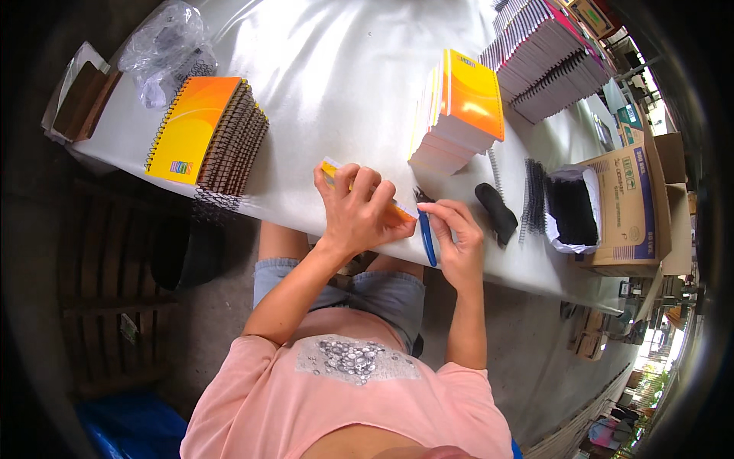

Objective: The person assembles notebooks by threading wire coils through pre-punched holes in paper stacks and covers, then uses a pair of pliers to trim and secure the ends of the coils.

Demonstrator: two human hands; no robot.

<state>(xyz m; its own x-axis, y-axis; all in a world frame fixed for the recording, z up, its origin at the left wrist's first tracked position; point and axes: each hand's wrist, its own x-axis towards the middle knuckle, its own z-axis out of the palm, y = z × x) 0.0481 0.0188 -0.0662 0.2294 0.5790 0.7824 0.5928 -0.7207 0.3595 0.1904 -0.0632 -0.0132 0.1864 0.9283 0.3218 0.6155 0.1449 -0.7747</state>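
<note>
My left hand (pixel 353 214) is closed round a small yellow and orange notebook (pixel 402 212), tilted up on its edge near the table's front. Beside the notebook's right end, the thumb and forefinger of my right hand (pixel 459 243) are pinched together. What sits between those fingertips is too small to make out. Blue-handled pliers (pixel 427 239) lie at the table edge between the notebook and my right hand, their dark jaws pointing away from me. To the right of them rests a dark, elongated object (pixel 496 213).
Spiral-bound yellow notebooks (pixel 183 130) are stacked at left, below a clear plastic bag (pixel 170 50). Yellow-covered books (pixel 472 96) without visible coils stand ahead, before taller stacks (pixel 535 65). Black coils (pixel 534 195) lie at right by an open cardboard box (pixel 623 210).
</note>
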